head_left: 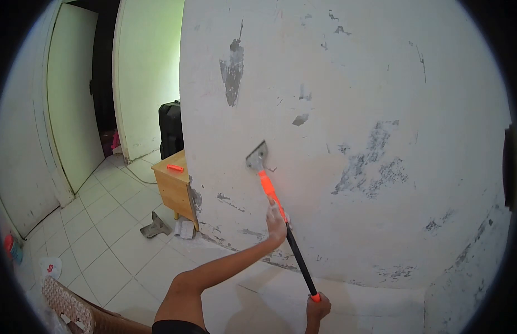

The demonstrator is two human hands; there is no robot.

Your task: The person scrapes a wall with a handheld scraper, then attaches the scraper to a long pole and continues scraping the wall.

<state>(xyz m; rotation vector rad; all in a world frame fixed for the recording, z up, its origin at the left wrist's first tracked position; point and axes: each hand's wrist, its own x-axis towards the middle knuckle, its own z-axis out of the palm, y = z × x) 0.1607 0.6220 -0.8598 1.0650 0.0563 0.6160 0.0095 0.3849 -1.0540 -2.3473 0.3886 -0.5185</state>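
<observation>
A long-handled scraper [299,258] with an orange and black handle slants up across the view. Its wide grey blade [257,155] is at the white wall [303,50], which has grey patches where paint has come off. My left hand [276,221] is wrapped round the orange part of the handle, below the blade. Lower down, my right hand [318,306] grips the orange end of the handle. Both hands are closed on the same tool. Whether the blade edge presses on the wall cannot be made out.
A wooden cabinet [175,192] with an orange object [175,167] on top stands by the wall's left end, a black case [170,129] behind it. A grey scraper-like piece [156,226] lies on the tiled floor [105,273]. A brown woven seat [69,306] is at lower left.
</observation>
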